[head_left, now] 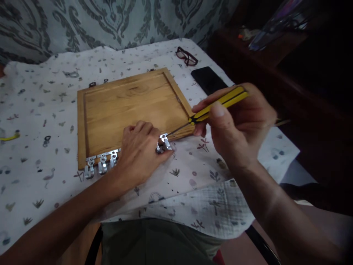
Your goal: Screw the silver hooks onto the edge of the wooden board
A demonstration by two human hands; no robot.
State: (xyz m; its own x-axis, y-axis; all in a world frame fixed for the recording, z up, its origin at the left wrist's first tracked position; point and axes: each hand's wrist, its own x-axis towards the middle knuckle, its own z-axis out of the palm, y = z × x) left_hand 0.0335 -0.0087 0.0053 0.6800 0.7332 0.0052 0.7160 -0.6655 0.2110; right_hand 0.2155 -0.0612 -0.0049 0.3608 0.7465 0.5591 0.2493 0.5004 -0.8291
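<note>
Looking down from a person's head, the view took in a table under a white cloth (pixel 33 173) printed with small plants and birds. A grey-green damask wall hanging (pixel 82 22) rose behind it, and dark wooden furniture (pixel 275 62) stood along the right. A rectangular wooden board (pixel 135 106) with a raised frame lay near the middle of the table, one long edge facing the person. A row of polished metal hooks (pixel 102 164) ran along that near edge: three stood in plain view at the left and two more at the right. Any between them were hidden by the left hand (pixel 140 152), which pressed palm down on the edge with its fingers together. Two small dark hangers (pixel 92 84) sat on the far edge. The right hand (pixel 237 125) held a yellow-and-black screwdriver (pixel 220 105), its fingers clamped around the handle and its thin shaft (pixel 179 129) reaching the rightmost hook. Whether the hooks were fully fastened could not be seen. The cloth ran well past the board on the left. Beyond the far corner lay a black phone (pixel 208 80) and dark red glasses (pixel 186 56), while the right hand was held above the table's right side.
</note>
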